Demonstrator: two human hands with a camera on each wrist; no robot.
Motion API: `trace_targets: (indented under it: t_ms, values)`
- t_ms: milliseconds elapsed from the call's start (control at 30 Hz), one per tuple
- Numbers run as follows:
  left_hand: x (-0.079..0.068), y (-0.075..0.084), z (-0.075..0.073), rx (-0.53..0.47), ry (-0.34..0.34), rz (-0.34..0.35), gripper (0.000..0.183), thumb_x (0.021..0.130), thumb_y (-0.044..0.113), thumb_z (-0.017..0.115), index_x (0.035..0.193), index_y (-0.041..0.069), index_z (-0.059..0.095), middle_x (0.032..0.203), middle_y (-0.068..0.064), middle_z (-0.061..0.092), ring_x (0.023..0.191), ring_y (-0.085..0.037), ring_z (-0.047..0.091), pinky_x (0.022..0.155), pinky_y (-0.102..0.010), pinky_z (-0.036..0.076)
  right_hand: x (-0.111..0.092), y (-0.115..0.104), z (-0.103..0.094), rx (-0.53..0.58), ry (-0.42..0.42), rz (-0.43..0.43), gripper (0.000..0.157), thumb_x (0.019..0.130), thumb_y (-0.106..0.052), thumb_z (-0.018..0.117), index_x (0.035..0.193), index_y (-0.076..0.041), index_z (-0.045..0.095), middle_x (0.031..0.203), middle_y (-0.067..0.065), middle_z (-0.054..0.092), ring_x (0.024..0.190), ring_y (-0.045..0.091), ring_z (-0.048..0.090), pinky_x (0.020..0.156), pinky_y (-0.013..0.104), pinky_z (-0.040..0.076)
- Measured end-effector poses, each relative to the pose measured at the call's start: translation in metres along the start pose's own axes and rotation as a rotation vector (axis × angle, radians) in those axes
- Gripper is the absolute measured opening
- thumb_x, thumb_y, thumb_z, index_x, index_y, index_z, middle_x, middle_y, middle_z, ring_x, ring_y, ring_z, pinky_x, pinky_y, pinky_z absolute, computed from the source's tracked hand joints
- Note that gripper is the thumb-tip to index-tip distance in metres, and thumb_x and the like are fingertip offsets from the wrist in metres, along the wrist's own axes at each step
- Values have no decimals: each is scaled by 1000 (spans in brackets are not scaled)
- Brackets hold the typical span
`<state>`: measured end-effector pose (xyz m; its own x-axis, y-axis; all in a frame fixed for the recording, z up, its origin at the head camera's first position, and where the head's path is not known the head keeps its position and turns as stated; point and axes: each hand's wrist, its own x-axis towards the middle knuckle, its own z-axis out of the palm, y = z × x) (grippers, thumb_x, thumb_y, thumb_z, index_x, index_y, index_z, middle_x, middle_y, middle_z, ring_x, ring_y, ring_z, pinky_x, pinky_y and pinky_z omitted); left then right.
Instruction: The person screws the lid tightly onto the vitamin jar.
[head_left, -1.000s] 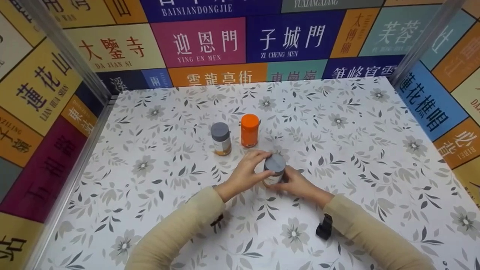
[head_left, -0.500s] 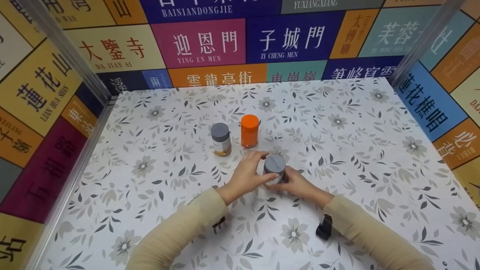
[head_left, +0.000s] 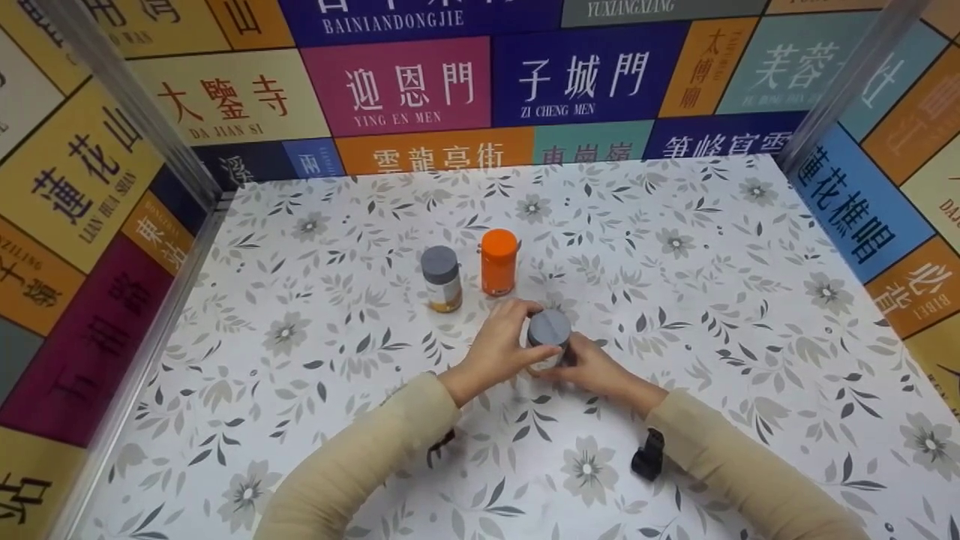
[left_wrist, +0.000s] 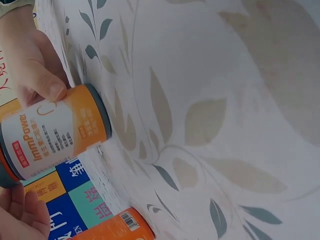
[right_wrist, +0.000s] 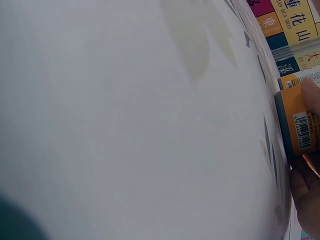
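A supplement bottle with a grey lid point(head_left: 550, 328) stands between both hands near the table's middle. Its white and orange label, marked ImmPower, shows on the bottle body point(left_wrist: 55, 130) in the left wrist view. My right hand point(head_left: 600, 369) grips the body from the right, its thumb on the near side. From the left, my left hand point(head_left: 491, 346) holds the lid, thumb in front and fingers behind; its farther fingers are partly hidden. In the right wrist view, the orange back of the bottle point(right_wrist: 300, 120) carries a barcode.
Behind the hands stand an orange bottle point(head_left: 499, 262) and a second grey-lidded bottle point(head_left: 441, 277), both upright. A flower-patterned cloth covers the table point(head_left: 300, 420). Printed panels point(head_left: 397, 90) wall the back and sides.
My left fingers loosened slightly from the lid, then came back near it, with the thumb now a little farther right. The right hand and all the bottles have kept their places.
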<state>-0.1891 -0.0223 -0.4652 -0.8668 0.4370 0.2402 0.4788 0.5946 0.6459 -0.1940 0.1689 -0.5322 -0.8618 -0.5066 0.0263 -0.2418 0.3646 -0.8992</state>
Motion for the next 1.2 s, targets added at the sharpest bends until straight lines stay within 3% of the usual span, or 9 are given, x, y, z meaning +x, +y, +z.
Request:
trace_targets:
  t_ms: [333, 467, 633, 867, 1200]
  values:
    - [5, -14, -8, 6, -103, 160, 56, 81, 31, 68, 127, 5, 50, 120, -8, 54, 114, -21, 47, 98, -32, 38, -2, -13, 0, 7, -3, 10, 67, 77, -11, 73, 132, 3, 39, 128, 17, 50, 118, 30, 47, 101, 42, 36]
    - [3, -14, -8, -17, -120, 132, 61, 81, 29, 69, 131, 4, 46, 126, -9, 52, 119, -22, 44, 101, -34, 36, -6, -32, -2, 7, 3, 27, 65, 76, -8, 72, 130, 6, 40, 126, 21, 50, 119, 34, 46, 102, 45, 34]
    - [0, -7, -4, -31, -57, 49, 67, 76, 38, 72, 128, 5, 46, 121, -7, 53, 115, -19, 45, 98, -32, 38, -6, -40, -2, -26, 5, 30, 58, 77, -10, 73, 125, 5, 44, 122, 20, 53, 115, 31, 49, 100, 39, 37]
    - [0, 1, 2, -19, 33, -2, 60, 73, 41, 74, 117, 6, 51, 112, -7, 54, 105, -19, 49, 91, -31, 40, 0, -11, 1, -20, 5, 13, 57, 77, -14, 73, 125, 1, 45, 119, 14, 55, 107, 25, 54, 93, 28, 43]
    - [0, 0, -2, 2, 29, 8, 56, 74, 36, 74, 117, 5, 56, 109, -7, 55, 103, -20, 49, 90, -31, 42, 1, -2, 0, 37, -24, 17, 71, 76, -23, 74, 134, -5, 38, 129, 11, 50, 118, 25, 48, 100, 38, 38]
